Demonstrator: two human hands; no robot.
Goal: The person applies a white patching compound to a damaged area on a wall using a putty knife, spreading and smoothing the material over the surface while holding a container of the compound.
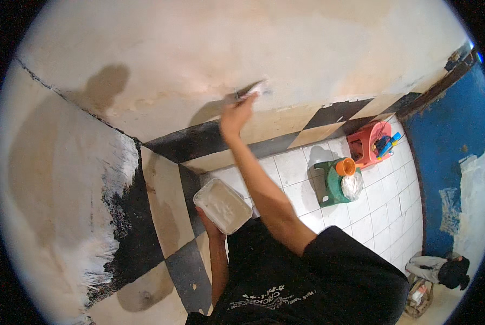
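My right hand [238, 116] reaches up to the pale wall [307, 49], fingers closed round a small flat hand tool [257, 88] with a whitish end. The tool's end meets the wall above the checkered band, and blur hides whether it is a brush or a putty knife. Lower down, my left hand [212, 227] holds a rectangular tub [248, 219] by its side and underside, in front of my body. Thick off-white paste [224, 205] lies in the tub. Most of the left fingers are hidden beneath it.
A green stool [329, 187] on the white tiled floor [294, 197] bears an orange cup [345, 167] and a white plastic bag [353, 187]. Beyond it is a pink stool [361, 147] with tools. The left wall [42, 179] has rough white strokes over black; a blue wall [443, 151] closes the right.
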